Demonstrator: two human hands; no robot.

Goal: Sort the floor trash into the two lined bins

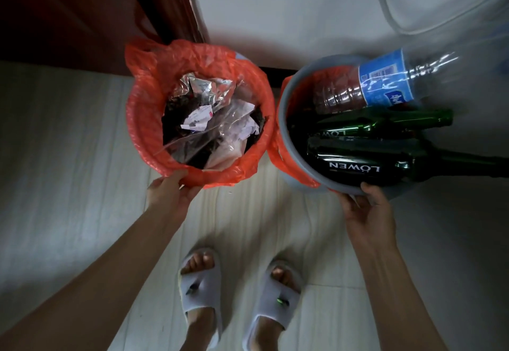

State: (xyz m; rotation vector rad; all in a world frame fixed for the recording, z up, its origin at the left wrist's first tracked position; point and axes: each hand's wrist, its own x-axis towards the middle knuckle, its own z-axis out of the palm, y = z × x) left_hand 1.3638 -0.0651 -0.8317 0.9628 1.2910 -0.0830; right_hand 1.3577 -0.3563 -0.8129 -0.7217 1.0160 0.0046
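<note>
Floor: pale tile (82,157), both bins just ahead.
Left hand (170,193): fingers grip paper bin (143,119) near rim.
Right hand (366,207): fingers grip bottle bin (283,119) near rim.

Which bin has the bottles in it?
The right bin, the grey one held by the right hand. Green bottles and a clear bottle stick out of it. The left bin holds only paper and plastic wrappers.

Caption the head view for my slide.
Both hands grip two orange-lined bins: left hand on wrappers bin, right hand on bottles bin.
</note>
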